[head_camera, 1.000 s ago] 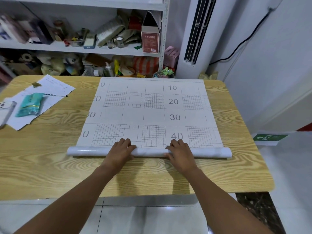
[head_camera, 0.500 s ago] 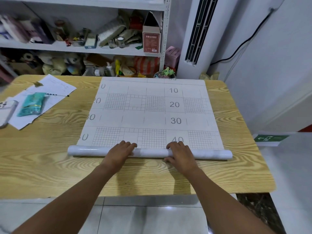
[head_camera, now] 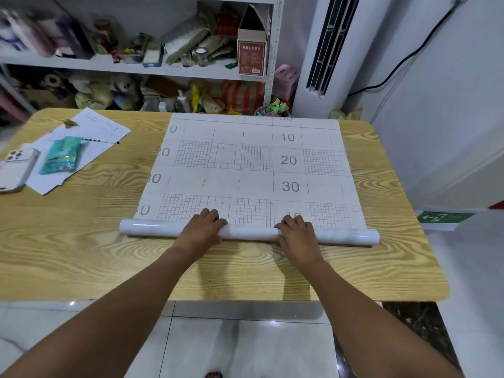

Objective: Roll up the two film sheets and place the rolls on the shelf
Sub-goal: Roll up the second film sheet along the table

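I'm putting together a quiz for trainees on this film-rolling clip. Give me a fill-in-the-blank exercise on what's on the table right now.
1. The left hand and right hand grip the roll; the film sheet's unrolled part lies flat on the ____.
2. The right hand partly covers the printed number ____.
3. The teal packet lies on white papers beside a ____.
Missing words: table; 40; phone.

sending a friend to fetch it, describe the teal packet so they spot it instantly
On the wooden table, look to the far left side, where loose white papers lie. The teal packet rests on those papers, just right of a pale phone. It is the only blue-green wrapper there.
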